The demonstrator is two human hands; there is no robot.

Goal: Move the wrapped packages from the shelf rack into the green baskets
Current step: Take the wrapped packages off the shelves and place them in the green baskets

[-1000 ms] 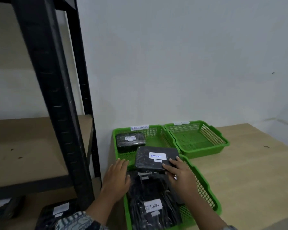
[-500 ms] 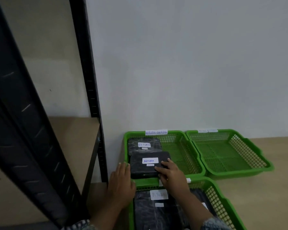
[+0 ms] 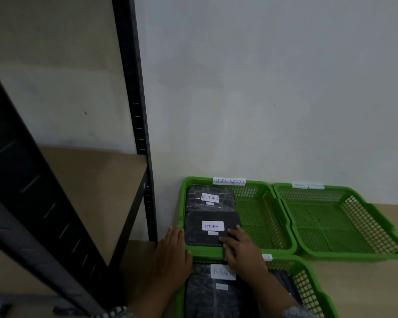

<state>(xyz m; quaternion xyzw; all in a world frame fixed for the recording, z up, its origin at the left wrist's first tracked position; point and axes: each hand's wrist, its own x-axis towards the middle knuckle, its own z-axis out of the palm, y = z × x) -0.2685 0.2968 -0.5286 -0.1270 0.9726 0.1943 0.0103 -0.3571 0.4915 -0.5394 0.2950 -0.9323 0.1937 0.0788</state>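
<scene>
Front package (image 3: 198, 230) lies flat in the back-left green basket (image 3: 205, 252), near-left corner, long axis left-right, just in front of the rear package (image 3: 209, 196). Right hand (image 3: 241, 251): fingers (image 3: 233, 232) straight on its near-right corner, pressing, no visible grip. Left hand (image 3: 172, 255) flat outside the basket's left wall, holding nothing, nearer the shelf rack (image 3: 138, 134). Loaded front basket (image 3: 308, 283) sits under any pull-back.

At your 12 o'clock, a white tag (image 3: 229, 181) on the far rim of the green basket (image 3: 205, 251) reads "RETURN OVERDUE". Inside it, the far package (image 3: 225, 203) and the near package (image 3: 193, 232) each carry a "RETURN" label. The small tag (image 3: 308, 186) on the 1 o'clock basket (image 3: 377, 226) is too blurred for you to read.
</scene>
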